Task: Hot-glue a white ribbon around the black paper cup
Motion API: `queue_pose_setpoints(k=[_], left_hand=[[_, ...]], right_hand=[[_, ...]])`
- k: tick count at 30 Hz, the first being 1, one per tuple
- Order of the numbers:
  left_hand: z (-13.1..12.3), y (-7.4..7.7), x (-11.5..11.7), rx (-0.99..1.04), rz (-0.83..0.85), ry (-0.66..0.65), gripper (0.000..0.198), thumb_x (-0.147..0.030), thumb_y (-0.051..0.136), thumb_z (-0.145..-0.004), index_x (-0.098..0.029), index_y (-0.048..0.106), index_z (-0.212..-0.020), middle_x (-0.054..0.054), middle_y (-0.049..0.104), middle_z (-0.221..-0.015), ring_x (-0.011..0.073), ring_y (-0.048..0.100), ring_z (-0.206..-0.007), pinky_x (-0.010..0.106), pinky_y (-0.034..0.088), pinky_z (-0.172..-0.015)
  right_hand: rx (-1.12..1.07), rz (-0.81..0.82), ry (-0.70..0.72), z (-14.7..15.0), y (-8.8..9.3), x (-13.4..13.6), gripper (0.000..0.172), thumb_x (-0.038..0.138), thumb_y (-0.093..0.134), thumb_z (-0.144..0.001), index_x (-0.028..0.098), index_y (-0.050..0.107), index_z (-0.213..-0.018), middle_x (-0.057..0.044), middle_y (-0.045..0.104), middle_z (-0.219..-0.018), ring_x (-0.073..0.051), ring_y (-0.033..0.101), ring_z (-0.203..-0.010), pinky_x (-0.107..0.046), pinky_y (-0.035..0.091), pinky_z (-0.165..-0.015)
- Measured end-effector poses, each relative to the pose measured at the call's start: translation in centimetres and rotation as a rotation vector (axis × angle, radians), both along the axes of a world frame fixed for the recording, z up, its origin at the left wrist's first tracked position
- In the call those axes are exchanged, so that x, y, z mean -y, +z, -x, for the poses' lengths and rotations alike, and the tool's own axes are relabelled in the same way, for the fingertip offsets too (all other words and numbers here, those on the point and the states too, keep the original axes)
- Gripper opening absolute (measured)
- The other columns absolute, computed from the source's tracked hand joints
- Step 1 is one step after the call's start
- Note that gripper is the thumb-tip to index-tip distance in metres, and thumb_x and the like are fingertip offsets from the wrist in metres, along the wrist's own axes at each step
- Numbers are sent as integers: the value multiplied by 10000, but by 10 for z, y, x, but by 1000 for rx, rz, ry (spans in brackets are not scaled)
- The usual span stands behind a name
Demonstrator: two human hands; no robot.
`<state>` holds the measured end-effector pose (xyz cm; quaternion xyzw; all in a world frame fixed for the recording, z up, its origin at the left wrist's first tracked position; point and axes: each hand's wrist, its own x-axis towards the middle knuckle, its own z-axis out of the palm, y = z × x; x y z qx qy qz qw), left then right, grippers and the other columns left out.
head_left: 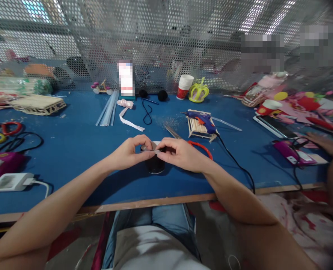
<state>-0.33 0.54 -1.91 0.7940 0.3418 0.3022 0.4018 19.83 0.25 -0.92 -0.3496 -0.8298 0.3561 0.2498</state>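
Observation:
A black-covered cup (155, 165) with a pale inside stands upright on the blue tabletop in front of me. My left hand (132, 152) is closed at the cup's upper left rim, thumb and fingers pinching a thin black strip (145, 149). From the other side my right hand (180, 153) pinches the same strip at the rim, its fingers curled. A small pale bit shows between the two thumbs; its kind I cannot make out. Just behind my right hand lie scissors with red handles (205, 148), their blades (172, 131) pointing away to the left.
A blue glue gun (201, 120) rests on a small stick rack (196, 129), its cord trailing right. Glue sticks (108, 110), white ribbon (131, 122), paper cups (184, 86) and a phone (126, 80) stand farther back. Another person's hand (324, 144) is at the right.

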Motion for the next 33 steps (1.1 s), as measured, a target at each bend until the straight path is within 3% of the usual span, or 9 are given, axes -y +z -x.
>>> queue_pose_setpoints(k=[7,13,18,23,33], left_hand=[[-1,0,0,21,10,-10,176,-287,549,-798,-149,498,-702,12,522,-781,109,501,-752,248,395,-722],[1,-2,-2,30,43,5,170,-295,557,-793,-153,513,-713,19,544,-795,110,499,-750,255,396,-735],[2,-7,-3,80,75,23,171,-305,557,-796,-156,512,-725,21,558,-793,110,492,-737,257,396,-718],[0,-12,-2,137,92,79,204,-333,551,-799,-155,486,-724,26,561,-768,115,496,-705,263,405,-666],[-6,-14,5,97,-139,122,142,-271,544,-801,-162,494,-725,41,549,-818,140,519,-798,305,422,-771]], right_hand=[[-35,-8,-36,3,2,0,136,221,502,-836,142,601,-786,-11,587,-775,-89,515,-689,-228,406,-649],[-67,96,-52,-4,4,-1,207,250,527,-811,161,566,-993,-29,596,-873,-82,505,-649,-224,421,-587],[-80,36,-236,-4,6,2,141,289,554,-783,148,554,-801,0,546,-693,-82,464,-586,-220,395,-536],[-58,55,-268,-1,7,6,151,291,553,-776,143,581,-777,0,561,-665,-80,470,-567,-216,387,-525],[-76,101,-253,4,1,4,157,290,560,-760,139,581,-726,5,555,-622,-78,460,-537,-213,367,-495]])
